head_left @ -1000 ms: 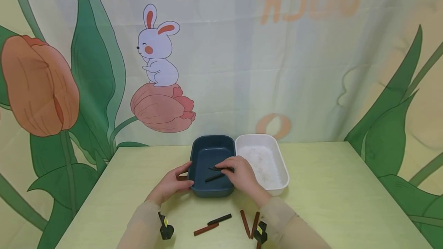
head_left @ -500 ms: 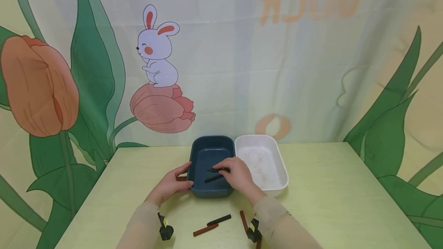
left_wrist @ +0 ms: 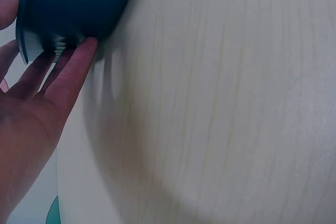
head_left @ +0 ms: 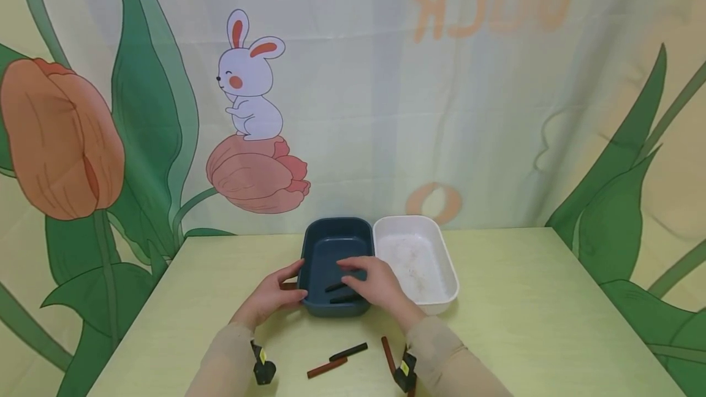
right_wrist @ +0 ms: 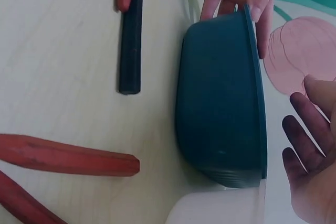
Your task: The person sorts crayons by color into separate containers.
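Note:
A dark blue rectangular container (head_left: 336, 310) stands on the table. My left hand (head_left: 269, 294) grips its left side, thumb over the rim and fingers against the outer wall (left_wrist: 79, 3). Inside lie two black crayons: one crayon (head_left: 334, 287) farther back, the other crayon (head_left: 343, 299) near the front wall, both partly hidden by my right hand (head_left: 380, 283). That hand hovers over the container's right side, thumb and fingers apart, nothing between them. Dark smudges mark its fingertips (right_wrist: 297, 124) in the right wrist view.
Touching the blue container's right side is a white container (head_left: 453, 280) with brownish specks on its floor. In front, a black crayon (head_left: 349, 351) and a reddish-brown crayon (head_left: 327, 367) touch. More reddish-brown crayons (right_wrist: 73, 156) lie near my right sleeve. A printed curtain (head_left: 353, 109) hangs behind.
My right hand held a black crayon over the blue container; its fingers have since parted, and that crayon now lies inside near the front. The left hand has stayed put.

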`<action>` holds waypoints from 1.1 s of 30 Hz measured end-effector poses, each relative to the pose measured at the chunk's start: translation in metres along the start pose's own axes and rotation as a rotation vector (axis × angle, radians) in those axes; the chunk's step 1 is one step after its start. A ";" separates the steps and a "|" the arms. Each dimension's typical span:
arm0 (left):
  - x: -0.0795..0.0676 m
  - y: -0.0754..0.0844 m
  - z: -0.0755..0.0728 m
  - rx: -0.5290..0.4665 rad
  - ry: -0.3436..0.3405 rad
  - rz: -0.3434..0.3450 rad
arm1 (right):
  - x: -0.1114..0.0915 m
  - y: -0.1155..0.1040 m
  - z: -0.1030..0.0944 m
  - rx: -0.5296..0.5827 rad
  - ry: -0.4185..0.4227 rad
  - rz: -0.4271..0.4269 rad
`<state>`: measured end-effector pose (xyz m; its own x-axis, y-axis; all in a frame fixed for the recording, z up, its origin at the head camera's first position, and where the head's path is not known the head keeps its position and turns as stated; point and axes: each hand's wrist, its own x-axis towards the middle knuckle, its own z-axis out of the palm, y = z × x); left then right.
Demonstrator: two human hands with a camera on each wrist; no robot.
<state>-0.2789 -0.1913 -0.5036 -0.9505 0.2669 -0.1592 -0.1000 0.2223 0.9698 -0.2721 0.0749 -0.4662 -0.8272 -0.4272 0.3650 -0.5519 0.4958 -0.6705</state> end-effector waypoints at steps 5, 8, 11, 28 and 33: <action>-0.001 0.000 0.000 0.014 0.009 0.001 | -0.008 -0.004 0.001 0.037 -0.009 -0.019; -0.001 -0.001 0.000 0.028 0.004 0.012 | -0.015 -0.004 0.001 0.065 -0.007 -0.024; -0.001 -0.001 0.000 0.039 0.005 0.013 | -0.023 -0.001 0.001 0.092 0.009 -0.037; -0.001 0.000 0.000 0.024 0.010 0.011 | -0.058 0.000 0.000 0.275 -0.092 -0.071; -0.001 -0.002 -0.001 0.010 0.015 0.004 | -0.066 -0.002 0.003 0.325 -0.147 -0.085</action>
<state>-0.2783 -0.1923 -0.5049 -0.9552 0.2537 -0.1527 -0.0934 0.2312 0.9684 -0.2157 0.0998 -0.4905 -0.7430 -0.5721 0.3473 -0.5359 0.1978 -0.8208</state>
